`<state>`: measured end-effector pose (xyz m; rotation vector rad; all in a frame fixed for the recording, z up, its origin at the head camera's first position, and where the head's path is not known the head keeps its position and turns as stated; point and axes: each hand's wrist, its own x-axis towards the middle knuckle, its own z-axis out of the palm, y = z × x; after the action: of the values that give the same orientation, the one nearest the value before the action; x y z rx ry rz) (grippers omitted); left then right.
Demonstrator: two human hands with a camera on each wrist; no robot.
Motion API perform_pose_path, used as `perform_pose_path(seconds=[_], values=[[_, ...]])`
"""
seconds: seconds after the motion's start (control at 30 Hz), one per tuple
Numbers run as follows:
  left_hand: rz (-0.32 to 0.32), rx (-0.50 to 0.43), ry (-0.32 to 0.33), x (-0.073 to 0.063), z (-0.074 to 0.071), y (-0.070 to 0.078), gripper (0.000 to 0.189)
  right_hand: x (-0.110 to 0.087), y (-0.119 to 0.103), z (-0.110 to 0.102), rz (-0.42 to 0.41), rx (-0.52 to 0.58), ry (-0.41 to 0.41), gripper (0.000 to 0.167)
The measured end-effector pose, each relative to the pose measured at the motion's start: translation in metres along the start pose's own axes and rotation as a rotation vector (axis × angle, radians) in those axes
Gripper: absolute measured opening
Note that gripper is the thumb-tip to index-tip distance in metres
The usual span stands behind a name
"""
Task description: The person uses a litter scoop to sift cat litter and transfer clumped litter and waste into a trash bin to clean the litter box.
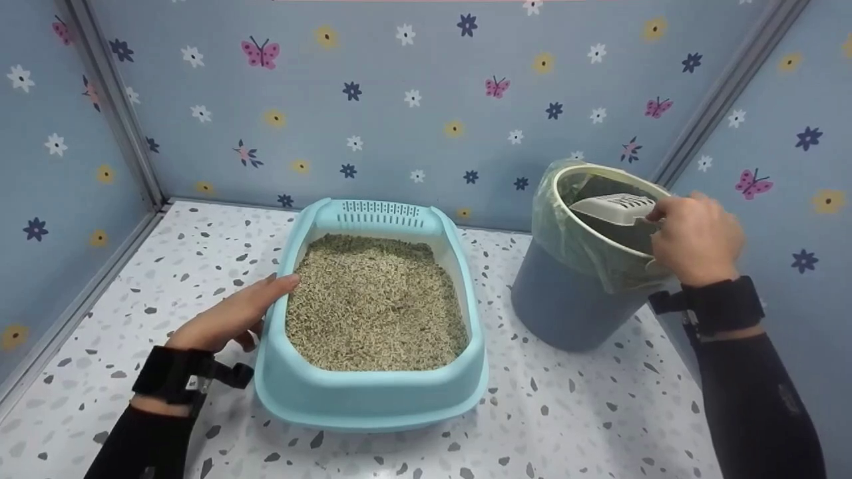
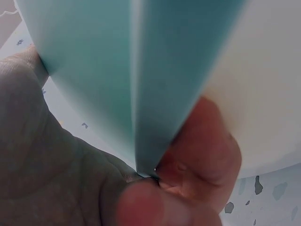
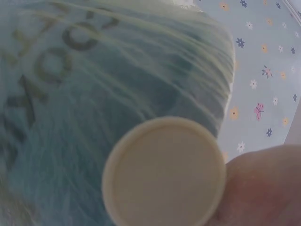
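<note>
A light blue litter box (image 1: 373,399) filled with tan granular litter (image 1: 379,306) stands on the speckled surface. On its left side my left hand (image 1: 229,316) grips the rim; the left wrist view shows fingers (image 2: 202,146) curled around the rim's edge (image 2: 160,84). My right hand (image 1: 702,236) holds a pale grey slotted litter scoop (image 1: 616,207) at the mouth of a trash can (image 1: 566,299). The scoop's head is tilted inside the can's opening. In the right wrist view the handle's round end (image 3: 164,174) shows close up; most of the right fingers are hidden there.
A translucent yellowish bag (image 1: 556,219) lines the can and folds over its rim. Behind both containers rises a blue wall (image 1: 413,146) with flowers and butterflies, and side panels (image 1: 792,219) flank the white speckled surface (image 1: 546,412).
</note>
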<state>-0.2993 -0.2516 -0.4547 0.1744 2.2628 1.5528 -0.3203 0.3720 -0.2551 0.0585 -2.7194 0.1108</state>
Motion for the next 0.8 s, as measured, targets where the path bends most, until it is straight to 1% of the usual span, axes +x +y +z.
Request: perform_pose_path(seconds=[0.2,0.33,0.53,0.6,0.7,0.8], values=[[0.001,-0.011,-0.006,0.000,0.000,0.001,0.089,0.000,0.000,0.000,0.006,0.002,-0.014,0.039],[0.016,-0.009,-0.012,0.000,-0.001,0.001,0.086,-0.001,0.000,-0.002,0.007,0.017,-0.019,0.045],[0.016,0.008,-0.009,0.002,-0.002,-0.002,0.083,-0.002,-0.003,-0.007,0.033,0.035,-0.021,0.053],[0.017,0.016,-0.005,0.002,-0.002,-0.003,0.082,-0.002,-0.004,-0.008,0.041,0.041,-0.023,0.053],[0.017,0.021,-0.002,0.002,-0.003,-0.003,0.081,-0.001,-0.007,-0.012,0.068,0.067,-0.046,0.054],[0.019,0.017,-0.008,0.002,-0.003,-0.002,0.083,-0.001,-0.012,-0.016,0.092,0.111,-0.063,0.048]])
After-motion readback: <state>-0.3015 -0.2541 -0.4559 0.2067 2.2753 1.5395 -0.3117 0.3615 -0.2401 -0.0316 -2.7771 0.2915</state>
